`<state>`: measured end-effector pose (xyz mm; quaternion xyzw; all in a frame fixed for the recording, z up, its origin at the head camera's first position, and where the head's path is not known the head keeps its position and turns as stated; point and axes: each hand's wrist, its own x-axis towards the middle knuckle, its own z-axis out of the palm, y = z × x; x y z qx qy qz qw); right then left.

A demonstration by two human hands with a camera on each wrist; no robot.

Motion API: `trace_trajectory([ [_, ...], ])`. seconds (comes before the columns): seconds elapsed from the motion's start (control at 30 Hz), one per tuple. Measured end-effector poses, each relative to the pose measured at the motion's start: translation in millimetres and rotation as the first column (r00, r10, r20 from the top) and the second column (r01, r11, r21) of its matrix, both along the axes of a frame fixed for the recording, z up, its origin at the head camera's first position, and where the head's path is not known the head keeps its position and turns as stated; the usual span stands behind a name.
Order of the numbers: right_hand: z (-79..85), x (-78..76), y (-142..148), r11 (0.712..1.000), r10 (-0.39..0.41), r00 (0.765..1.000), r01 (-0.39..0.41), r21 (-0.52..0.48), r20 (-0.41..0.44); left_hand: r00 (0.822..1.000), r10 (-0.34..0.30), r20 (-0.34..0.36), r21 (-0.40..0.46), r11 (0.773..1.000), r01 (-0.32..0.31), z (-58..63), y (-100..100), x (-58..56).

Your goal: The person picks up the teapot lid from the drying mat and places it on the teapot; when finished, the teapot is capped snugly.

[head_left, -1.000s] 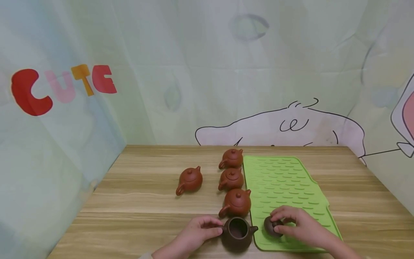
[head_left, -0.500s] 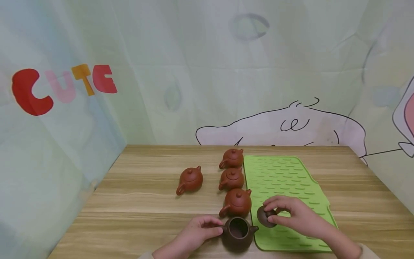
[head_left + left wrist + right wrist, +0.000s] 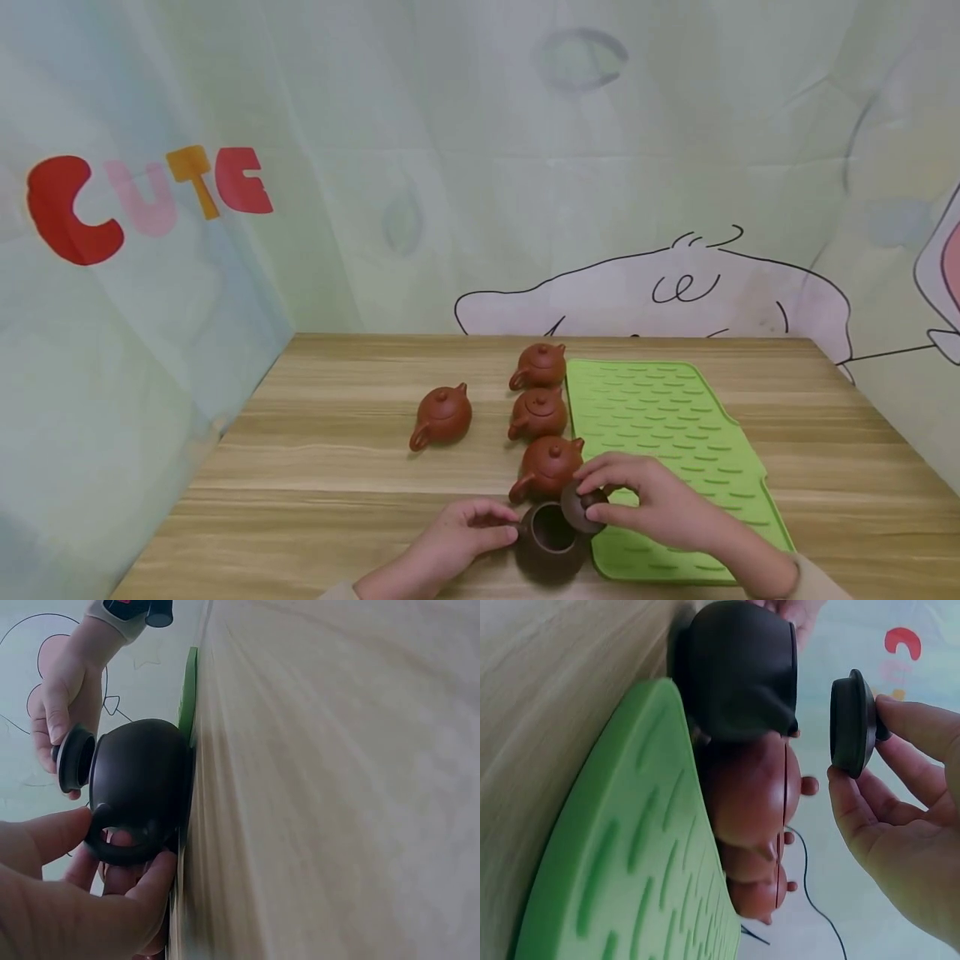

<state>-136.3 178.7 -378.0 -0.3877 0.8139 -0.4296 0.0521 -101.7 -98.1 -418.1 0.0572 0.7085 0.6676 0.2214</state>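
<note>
A dark brown teapot (image 3: 551, 557) stands uncovered on the table at the front, its round mouth facing up. My left hand (image 3: 471, 537) grips its handle (image 3: 124, 851) between thumb and fingers. Above and to the right of the mouth, my right hand (image 3: 656, 504) pinches the dark teapot lid (image 3: 583, 507) by its knob. In the right wrist view the lid (image 3: 849, 724) hangs apart from the teapot (image 3: 739, 671), its inner rim toward the opening. The head view has the lid covering the teapot's spout.
Three reddish-brown lidded teapots stand in a column behind the dark one, the nearest teapot (image 3: 551, 468) close to it. Another reddish teapot (image 3: 442, 417) sits apart to the left. A green ridged mat (image 3: 675, 433) lies to the right on the wooden table (image 3: 322, 467).
My right hand has lifted the lid from over the green mat and carried it left to the dark teapot's mouth. The left hand and the teapot have stayed in place.
</note>
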Motion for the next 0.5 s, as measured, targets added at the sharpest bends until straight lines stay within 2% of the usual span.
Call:
trace_trajectory([
  [0.27,-2.9,0.1,-15,0.999,0.046,0.997,-0.047,-0.012,-0.054,1.000,-0.006,-0.008,-0.019,1.000,0.006,0.6,1,-0.2],
  [0.5,-5.4,1.7,-25,0.996,0.082,0.996,-0.083,-0.021,-0.041,1.000,-0.019,-0.001,-0.020,1.000,0.019,1.1,0,-1.1],
])
